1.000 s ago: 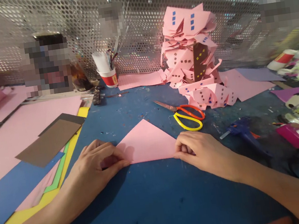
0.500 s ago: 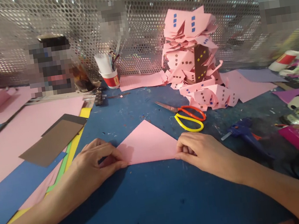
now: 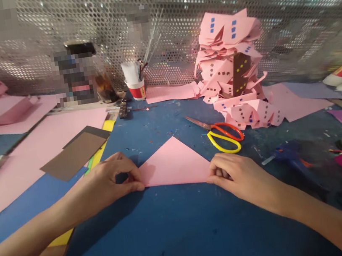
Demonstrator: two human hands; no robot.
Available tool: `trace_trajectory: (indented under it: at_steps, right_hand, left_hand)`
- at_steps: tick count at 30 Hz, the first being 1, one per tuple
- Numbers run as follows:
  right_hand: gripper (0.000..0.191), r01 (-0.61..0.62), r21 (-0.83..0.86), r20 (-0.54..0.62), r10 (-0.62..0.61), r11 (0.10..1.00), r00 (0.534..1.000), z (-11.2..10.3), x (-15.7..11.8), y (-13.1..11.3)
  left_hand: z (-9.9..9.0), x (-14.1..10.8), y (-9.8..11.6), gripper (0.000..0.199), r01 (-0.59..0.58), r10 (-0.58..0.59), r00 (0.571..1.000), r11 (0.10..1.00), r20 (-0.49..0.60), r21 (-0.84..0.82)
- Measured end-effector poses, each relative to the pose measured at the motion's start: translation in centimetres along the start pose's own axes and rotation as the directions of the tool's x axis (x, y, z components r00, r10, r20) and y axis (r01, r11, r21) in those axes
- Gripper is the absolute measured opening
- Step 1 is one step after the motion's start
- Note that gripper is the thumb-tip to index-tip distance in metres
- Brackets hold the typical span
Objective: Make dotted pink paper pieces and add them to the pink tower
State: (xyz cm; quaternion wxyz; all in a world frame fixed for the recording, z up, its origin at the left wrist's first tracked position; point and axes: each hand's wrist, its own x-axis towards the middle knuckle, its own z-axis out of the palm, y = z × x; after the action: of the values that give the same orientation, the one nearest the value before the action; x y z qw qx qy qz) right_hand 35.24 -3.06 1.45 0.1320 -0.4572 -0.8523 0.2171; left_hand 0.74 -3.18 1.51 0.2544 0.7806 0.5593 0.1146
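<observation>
The left hand [image 3: 123, 178] was pinched, thumb against fingers, on the 9 o'clock corner of a pink paper triangle [image 3: 176, 163], and the grip of the right hand [image 3: 224, 169] was closed the same way on its corner near 4 o'clock. The pink paper triangle lay between the 2 hands on the blue desk [image 3: 173, 233], its point towards 12 o'clock and its long straight edge, which looked like a fold, nearest the person. It seemed a light, thin sheet, stiff enough to keep a crease yet likely to dent or buckle under hard fingertips, and probably not slippery. The 2 ends of the long edge looked the best places to hold, lightly and just inside the tips; the point at 12 o'clock would probably have bent more easily. Beyond the grip, red-and-yellow-handled scissors [image 3: 209, 127] lay at 2 o'clock, with a tall pink paper stack [image 3: 222, 76] farther off between 1 and 2. A blue glue gun [image 3: 289, 152] rested at 3 o'clock, a brown sheet [image 3: 75, 157] towards 10, and a red-and-white cup [image 3: 137, 91] at 11.
</observation>
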Motion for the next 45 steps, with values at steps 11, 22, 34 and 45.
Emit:
trace_trajectory:
  at_steps: [11, 22, 34, 45]
  right_hand:
    - [0.016, 0.000, -0.014, 0.013, 0.000, 1.000, 1.000, 0.0, -0.1, 0.1]
    - [0.016, -0.019, 0.023, 0.036, 0.018, 1.000, 0.999, -0.1, -0.1, 0.1]
    - [0.013, -0.041, 0.051, 0.035, 0.039, 0.998, 0.999, -0.2, -0.1, -0.1]
    - [0.013, -0.020, 0.013, 0.024, 0.020, 1.000, 1.000, -0.3, 0.1, -0.2]
  left_hand:
    - [-1.3, 0.3, -0.5, 0.014, 0.007, -0.007, 0.997, 1.000, 0.079, -0.004]
    - [-1.5, 0.2, -0.1, 0.017, 0.016, -0.017, 0.996, 1.000, 0.086, 0.008]
    - [-0.9, 0.3, -1.3, 0.023, -0.014, 0.010, 0.996, 0.999, 0.084, 0.047]
    - [0.0, 0.1, -1.9, 0.045, -0.109, 0.110, 0.994, 0.989, -0.005, 0.096]
